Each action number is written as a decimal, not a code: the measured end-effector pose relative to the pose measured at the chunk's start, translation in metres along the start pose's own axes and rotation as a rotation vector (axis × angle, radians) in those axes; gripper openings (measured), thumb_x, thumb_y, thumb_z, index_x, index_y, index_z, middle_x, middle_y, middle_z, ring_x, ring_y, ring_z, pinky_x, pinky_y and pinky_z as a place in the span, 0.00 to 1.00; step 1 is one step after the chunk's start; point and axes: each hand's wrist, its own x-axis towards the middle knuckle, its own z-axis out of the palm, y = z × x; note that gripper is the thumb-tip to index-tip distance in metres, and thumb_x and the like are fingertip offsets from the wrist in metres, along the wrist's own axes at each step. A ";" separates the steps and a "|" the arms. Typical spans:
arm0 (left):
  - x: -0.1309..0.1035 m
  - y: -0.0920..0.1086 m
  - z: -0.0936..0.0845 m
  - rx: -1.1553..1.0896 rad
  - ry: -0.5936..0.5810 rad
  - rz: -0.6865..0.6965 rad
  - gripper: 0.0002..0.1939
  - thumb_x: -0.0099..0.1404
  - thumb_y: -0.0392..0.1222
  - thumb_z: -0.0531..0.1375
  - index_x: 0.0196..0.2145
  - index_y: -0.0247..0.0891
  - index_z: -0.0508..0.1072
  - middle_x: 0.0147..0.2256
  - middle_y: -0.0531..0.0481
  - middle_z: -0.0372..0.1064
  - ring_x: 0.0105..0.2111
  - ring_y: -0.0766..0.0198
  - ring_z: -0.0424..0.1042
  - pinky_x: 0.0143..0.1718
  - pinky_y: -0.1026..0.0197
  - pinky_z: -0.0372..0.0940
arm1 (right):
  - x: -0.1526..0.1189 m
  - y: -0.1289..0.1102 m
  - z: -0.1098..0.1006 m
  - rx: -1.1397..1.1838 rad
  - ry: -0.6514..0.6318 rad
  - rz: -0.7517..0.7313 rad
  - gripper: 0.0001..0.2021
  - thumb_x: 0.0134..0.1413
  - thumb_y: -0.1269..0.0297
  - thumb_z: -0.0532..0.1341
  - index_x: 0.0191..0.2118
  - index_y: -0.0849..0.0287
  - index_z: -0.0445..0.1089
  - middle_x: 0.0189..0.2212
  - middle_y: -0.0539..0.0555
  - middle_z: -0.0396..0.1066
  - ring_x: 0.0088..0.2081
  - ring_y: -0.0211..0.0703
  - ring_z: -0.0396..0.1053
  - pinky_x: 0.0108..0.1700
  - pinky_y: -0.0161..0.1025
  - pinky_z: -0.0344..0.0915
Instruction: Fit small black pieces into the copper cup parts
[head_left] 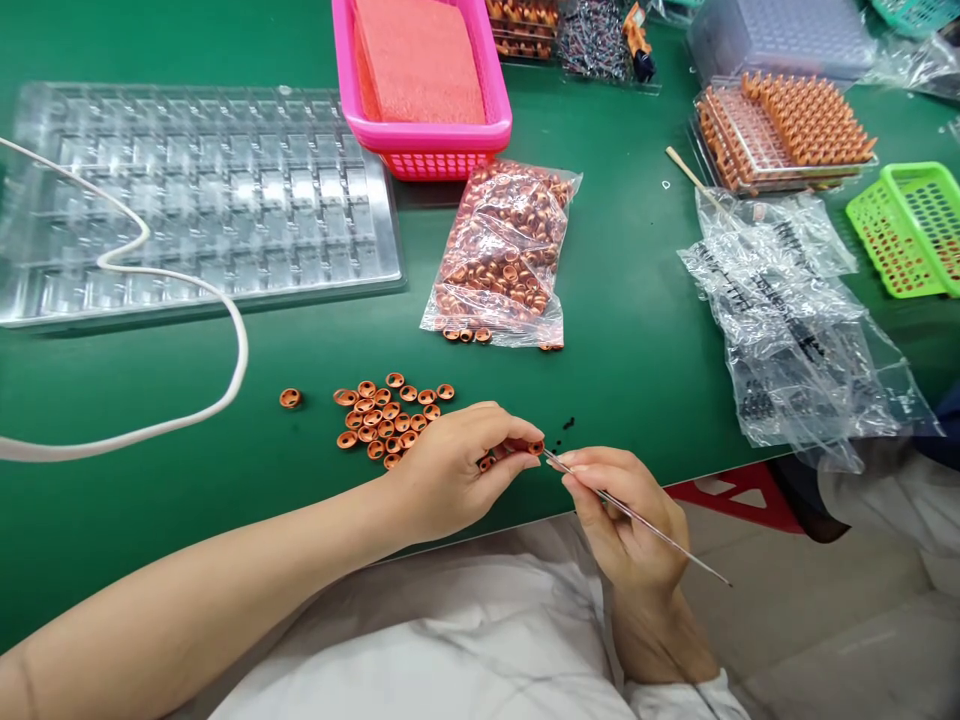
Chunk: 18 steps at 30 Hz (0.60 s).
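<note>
Between thumb and fingertips, my left hand (450,470) pinches a small copper-coloured ring-shaped part (535,448). Another such part (487,463) shows under its curled fingers. My right hand (634,510) grips a thin metal pick (660,535) like a pen, its tip at the part in my left hand. Whether the tip is inside the part's hole I cannot tell. Just left of my left hand lies a loose pile of the same copper-coloured parts (382,415), with a single one (290,398) apart from it. Tiny black pieces (568,423) lie on the green table (622,330) beyond the fingertips.
A clear bag of copper-coloured parts (502,250) lies ahead, below a pink basket (427,135) holding a red foam block. A clear moulded tray (210,200) and white cable (232,350) are left. Plastic bags (795,310), stacked trays (787,125) and a green basket (900,230) stand right.
</note>
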 end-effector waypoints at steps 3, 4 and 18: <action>0.000 0.001 0.000 -0.005 -0.002 -0.003 0.05 0.67 0.31 0.63 0.41 0.32 0.77 0.31 0.48 0.77 0.32 0.65 0.76 0.35 0.65 0.70 | 0.000 0.000 0.000 -0.004 -0.005 0.000 0.19 0.56 0.81 0.65 0.49 0.54 0.72 0.44 0.53 0.78 0.43 0.41 0.78 0.39 0.37 0.78; 0.000 0.001 0.000 -0.006 -0.003 -0.006 0.05 0.68 0.32 0.63 0.41 0.32 0.77 0.32 0.48 0.77 0.32 0.65 0.76 0.35 0.65 0.70 | 0.000 -0.001 0.000 -0.009 -0.007 -0.003 0.19 0.56 0.81 0.65 0.49 0.54 0.72 0.43 0.53 0.78 0.43 0.42 0.78 0.39 0.37 0.78; 0.001 0.003 -0.002 -0.016 -0.020 -0.059 0.05 0.67 0.32 0.63 0.40 0.35 0.78 0.32 0.49 0.78 0.32 0.65 0.76 0.34 0.65 0.71 | 0.001 0.001 -0.001 -0.048 -0.032 -0.092 0.22 0.55 0.82 0.65 0.52 0.55 0.70 0.44 0.56 0.78 0.44 0.44 0.79 0.42 0.40 0.80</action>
